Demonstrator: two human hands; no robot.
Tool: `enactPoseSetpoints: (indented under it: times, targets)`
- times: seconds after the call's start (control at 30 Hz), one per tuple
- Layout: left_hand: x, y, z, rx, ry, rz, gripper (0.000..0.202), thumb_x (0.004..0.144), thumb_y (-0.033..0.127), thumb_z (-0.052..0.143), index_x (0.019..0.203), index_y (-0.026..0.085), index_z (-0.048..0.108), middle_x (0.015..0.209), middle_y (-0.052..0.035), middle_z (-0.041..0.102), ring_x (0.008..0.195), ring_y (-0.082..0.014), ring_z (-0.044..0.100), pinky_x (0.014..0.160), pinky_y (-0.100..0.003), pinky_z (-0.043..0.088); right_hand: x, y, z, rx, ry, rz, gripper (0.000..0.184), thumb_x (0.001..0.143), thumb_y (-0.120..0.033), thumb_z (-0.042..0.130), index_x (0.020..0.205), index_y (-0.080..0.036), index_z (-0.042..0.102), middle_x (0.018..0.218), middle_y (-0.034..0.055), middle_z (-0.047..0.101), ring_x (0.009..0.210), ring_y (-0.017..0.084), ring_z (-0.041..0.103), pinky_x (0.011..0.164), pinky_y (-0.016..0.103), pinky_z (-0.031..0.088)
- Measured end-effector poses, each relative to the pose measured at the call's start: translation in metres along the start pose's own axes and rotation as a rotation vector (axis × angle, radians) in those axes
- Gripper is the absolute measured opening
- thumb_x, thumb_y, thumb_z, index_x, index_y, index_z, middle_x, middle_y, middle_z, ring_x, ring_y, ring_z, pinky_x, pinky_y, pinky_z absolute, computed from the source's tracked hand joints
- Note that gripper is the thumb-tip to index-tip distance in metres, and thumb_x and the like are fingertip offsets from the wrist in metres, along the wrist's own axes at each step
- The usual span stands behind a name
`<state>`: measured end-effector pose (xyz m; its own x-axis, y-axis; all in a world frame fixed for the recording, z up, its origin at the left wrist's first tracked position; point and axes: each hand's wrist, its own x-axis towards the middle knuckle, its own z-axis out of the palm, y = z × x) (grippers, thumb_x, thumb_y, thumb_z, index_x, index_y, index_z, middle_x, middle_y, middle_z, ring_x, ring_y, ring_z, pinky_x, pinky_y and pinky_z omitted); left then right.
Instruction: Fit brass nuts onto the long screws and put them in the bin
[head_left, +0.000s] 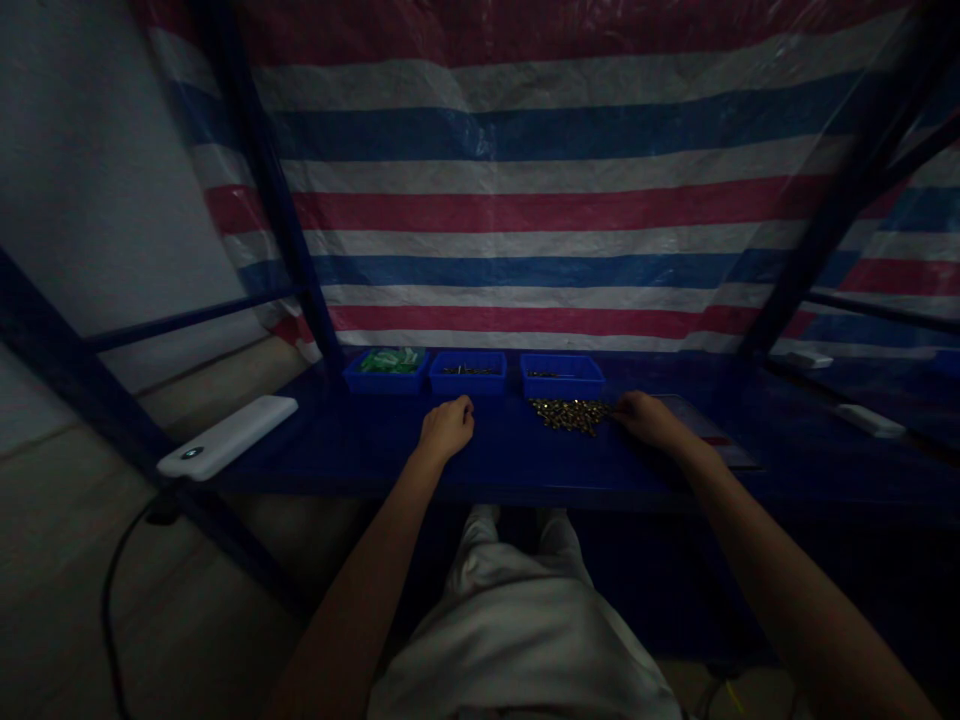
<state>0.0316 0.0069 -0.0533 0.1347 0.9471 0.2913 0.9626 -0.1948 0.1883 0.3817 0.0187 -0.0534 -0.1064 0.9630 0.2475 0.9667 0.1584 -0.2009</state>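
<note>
My left hand (447, 427) rests on the dark blue table (360, 455) with its fingers curled in, just in front of the middle blue tray (468, 373). Whether it holds anything is hidden. My right hand (645, 417) lies at the right edge of a heap of small brass-coloured parts (570, 413), fingers bent toward them. Three shallow blue trays stand in a row behind: the left tray (387, 370) with pale green pieces, the middle one with a few dark small parts, and the right tray (562, 376).
A white power bank (227, 436) lies on the table's left corner with a cable hanging down. A flat dark sheet (712, 435) lies right of my right hand. Blue frame posts (270, 190) and a striped tarp (525, 200) close the back. White objects (870, 420) sit far right.
</note>
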Motion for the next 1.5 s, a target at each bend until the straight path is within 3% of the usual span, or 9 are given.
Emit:
enactPoseSetpoints:
  times: [0.27,0.43,0.63,0.77,1.03,1.13,1.23,1.37,1.5]
  targets:
    - [-0.002,0.005,-0.006,-0.005,-0.035,-0.039,0.024,0.082,0.024,0.041,0.099,0.025,0.056,0.093,-0.0028,0.066,0.085,-0.0170,0.061,0.073,-0.026,0.044,-0.001,-0.001,-0.001,-0.016,-0.026,-0.009,0.011,0.075,-0.019,0.055,0.078,-0.015,0.065,0.081,0.0081,0.066,0.073,0.017,0.061,0.066,0.024,0.042]
    - [-0.002,0.003,-0.004,-0.009,-0.022,-0.017,0.023,0.082,0.025,0.041,0.099,0.025,0.056,0.093,-0.0035,0.066,0.084,-0.0178,0.061,0.072,-0.027,0.044,-0.007,-0.004,-0.009,0.102,0.051,0.079,0.009,0.073,-0.023,0.057,0.074,-0.016,0.062,0.074,0.0067,0.066,0.066,0.017,0.060,0.060,0.025,0.042]
    - [-0.001,0.003,-0.003,-0.005,-0.008,-0.001,0.022,0.081,0.024,0.040,0.096,0.025,0.056,0.093,-0.0028,0.066,0.083,-0.0171,0.061,0.070,-0.026,0.043,-0.006,-0.003,-0.011,0.430,0.137,0.095,0.013,0.065,-0.028,0.063,0.066,-0.018,0.055,0.061,0.0011,0.061,0.053,0.013,0.054,0.050,0.023,0.039]
    - [0.000,0.003,-0.002,0.000,0.005,0.007,0.021,0.081,0.024,0.040,0.095,0.025,0.055,0.091,-0.0025,0.066,0.081,-0.0171,0.062,0.068,-0.026,0.043,0.003,-0.008,-0.012,0.702,0.156,0.050,0.023,0.056,-0.034,0.071,0.064,-0.018,0.056,0.060,0.0007,0.061,0.054,0.013,0.054,0.052,0.024,0.041]
    - [0.000,0.001,0.000,0.003,0.009,0.013,0.021,0.081,0.024,0.040,0.095,0.024,0.055,0.090,-0.0025,0.067,0.082,-0.0173,0.062,0.068,-0.026,0.043,0.035,-0.053,-0.024,1.100,0.250,0.068,0.033,0.053,-0.042,0.075,0.068,-0.016,0.063,0.057,-0.0017,0.059,0.048,0.008,0.048,0.049,0.022,0.041]
    - [0.000,0.001,0.000,0.002,0.002,0.001,0.021,0.081,0.024,0.040,0.095,0.024,0.056,0.091,-0.0022,0.067,0.082,-0.0169,0.062,0.068,-0.026,0.043,0.047,-0.064,-0.018,1.431,0.200,0.154,0.027,0.057,-0.038,0.075,0.065,-0.017,0.061,0.060,-0.0014,0.061,0.048,0.007,0.049,0.049,0.021,0.044]
    - [0.001,0.001,0.001,-0.002,0.007,0.001,0.021,0.081,0.024,0.041,0.096,0.024,0.056,0.091,-0.0020,0.067,0.082,-0.0169,0.062,0.069,-0.026,0.043,0.051,-0.067,-0.010,1.586,0.126,0.203,0.024,0.059,-0.035,0.075,0.069,-0.018,0.062,0.070,0.0020,0.066,0.055,0.009,0.056,0.055,0.023,0.049]
    - [0.001,0.000,0.001,-0.002,0.006,0.007,0.021,0.080,0.023,0.042,0.095,0.024,0.056,0.091,-0.0022,0.066,0.082,-0.0175,0.062,0.069,-0.026,0.043,0.045,-0.066,-0.005,1.442,0.268,0.095,0.032,0.059,-0.036,0.075,0.082,-0.018,0.063,0.080,0.0048,0.068,0.069,0.015,0.062,0.068,0.030,0.051]
    - [0.000,0.002,-0.001,-0.014,-0.002,0.010,0.021,0.081,0.023,0.041,0.097,0.024,0.056,0.092,-0.0026,0.066,0.084,-0.0177,0.061,0.072,-0.027,0.043,0.029,-0.065,-0.006,1.029,0.524,-0.151,0.032,0.066,-0.038,0.069,0.092,-0.019,0.063,0.089,0.0054,0.068,0.087,0.020,0.062,0.084,0.037,0.047]
